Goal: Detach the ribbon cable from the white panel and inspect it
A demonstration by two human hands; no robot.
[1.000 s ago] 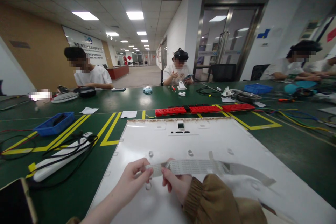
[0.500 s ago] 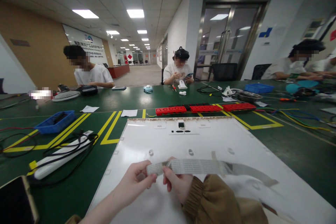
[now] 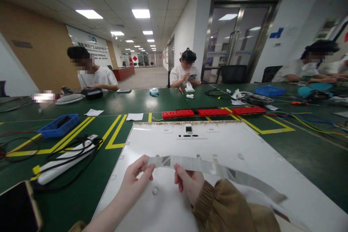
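Observation:
A long, thin grey translucent strip with rows of fine print-like marks bends between my hands and trails off to the right. Its left end is pinched between the thumb and fingers of my left hand. Further along, my right hand grips the strip's lower edge with thumb and bent fingers. Both hands are above a large white panel lying on the table, with small slots and a square opening near its far edge. A small ring-shaped feature shows on the panel below the strip.
Left of the panel lie a white power strip with black cable and a phone. A blue tray and red blocks stand beyond. Co-workers sit across the green table; another blue tray is at right.
Both hands have moved apart, the left going left and slightly up. The strip has risen a little, and more of it shows between the hands.

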